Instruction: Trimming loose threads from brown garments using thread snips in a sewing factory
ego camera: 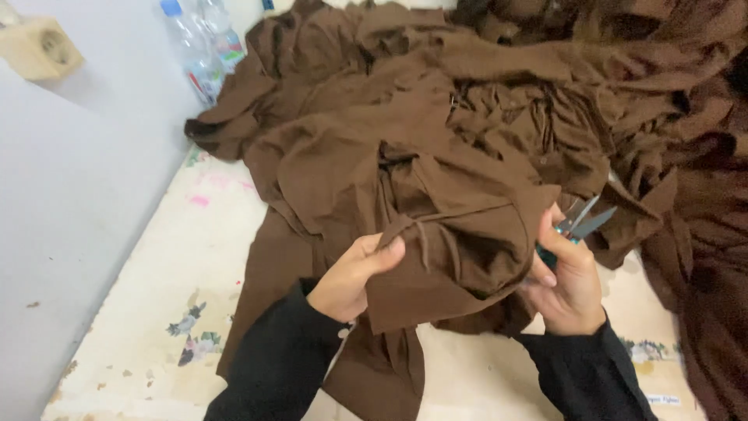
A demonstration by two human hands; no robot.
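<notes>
A: What do we have nearest us?

B: Our two hands in black sleeves, both on a brown garment [436, 257]. It's a soft, matte woven cloth, creased and folded over itself, with a thin strip of the same cloth hanging across its front. It lies in front of us on the worn cream mat [156, 312] with faded flower prints.

A: And our left hand [354, 277]?

B: Fingers curled closed on a folded edge of the garment, thumb on top, pinching the cloth.

A: The right hand [573, 284]?

B: It grips the garment's other edge and holds small thread snips [576, 224] at once — teal handle against the palm, fingers wrapped around it. The two short metal blades stand slightly apart.

A: Which way do the snips point?

B: Their long axis runs up and to the right, tips away from us, just clear of the cloth.

A: Farther out?

B: A large heap of brown garments [499, 101] — same cloth, rumpled, spreading across the mat to the right edge. Beyond it, by the pale wall [78, 171], stand clear plastic bottles [199, 47], and a beige wall socket [39, 47] sits at the upper left.
</notes>
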